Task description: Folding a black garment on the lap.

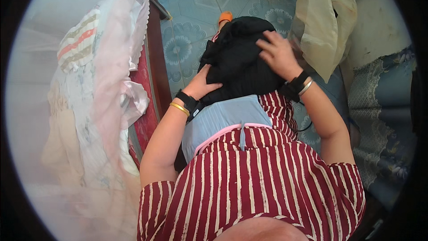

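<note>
A bunched black garment or cloth (237, 57) lies across my lap and knees. My left hand (204, 85) rests on its near left side, thumb and fingers spread apart over the fabric. On the right, my right hand (279, 53) is over the upper right part of the cloth, its fingers spread and slightly blurred; whether they touch the fabric is hard to tell. Beneath the black cloth, a light blue cloth with pink edging (230, 110) covers part of my striped clothes. Both wrists carry black bands and a bangle.
At the left stands a bed frame (155, 53) with a sheer pink and white net (110, 57) hanging by it. A pale yellow plastic bag (317, 23) is at the upper right, beside a blue floral cloth with lace (384, 117). Patterned tiles (187, 3) cover the floor.
</note>
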Tool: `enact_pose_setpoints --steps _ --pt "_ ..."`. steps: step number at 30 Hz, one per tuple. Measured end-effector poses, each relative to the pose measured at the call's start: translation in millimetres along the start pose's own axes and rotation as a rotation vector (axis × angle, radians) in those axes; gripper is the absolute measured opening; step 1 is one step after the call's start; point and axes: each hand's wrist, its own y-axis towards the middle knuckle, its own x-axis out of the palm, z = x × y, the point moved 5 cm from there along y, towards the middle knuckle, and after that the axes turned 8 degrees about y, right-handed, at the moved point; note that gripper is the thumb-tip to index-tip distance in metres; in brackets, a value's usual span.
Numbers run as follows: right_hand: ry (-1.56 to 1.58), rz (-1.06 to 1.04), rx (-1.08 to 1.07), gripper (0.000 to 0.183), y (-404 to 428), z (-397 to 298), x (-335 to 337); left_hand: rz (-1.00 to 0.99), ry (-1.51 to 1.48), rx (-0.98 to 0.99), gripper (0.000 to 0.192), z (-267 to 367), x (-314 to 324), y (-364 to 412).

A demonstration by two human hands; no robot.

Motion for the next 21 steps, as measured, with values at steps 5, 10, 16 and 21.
enact_pose_setpoints --steps 5,10,16,21 --pt "0.005 0.021 0.421 0.038 -28.1 86.6 -14.0 -0.099 -0.209 0.065 0.087 6.2 0.1 -4.5" --pt "0.459 -0.022 0.414 0.040 -29.3 55.5 -30.0 0.000 -0.015 0.139 0.087 21.1 -9.1 -7.8" --pt "0.814 -0.162 0.456 0.046 -15.9 -1.4 -17.2 -0.016 0.139 0.153 0.090 48.1 -25.3 -22.9" --pt "0.869 -0.411 0.356 0.029 -23.3 -19.7 2.6 0.009 0.060 0.152 0.093 59.0 -37.8 -38.0"
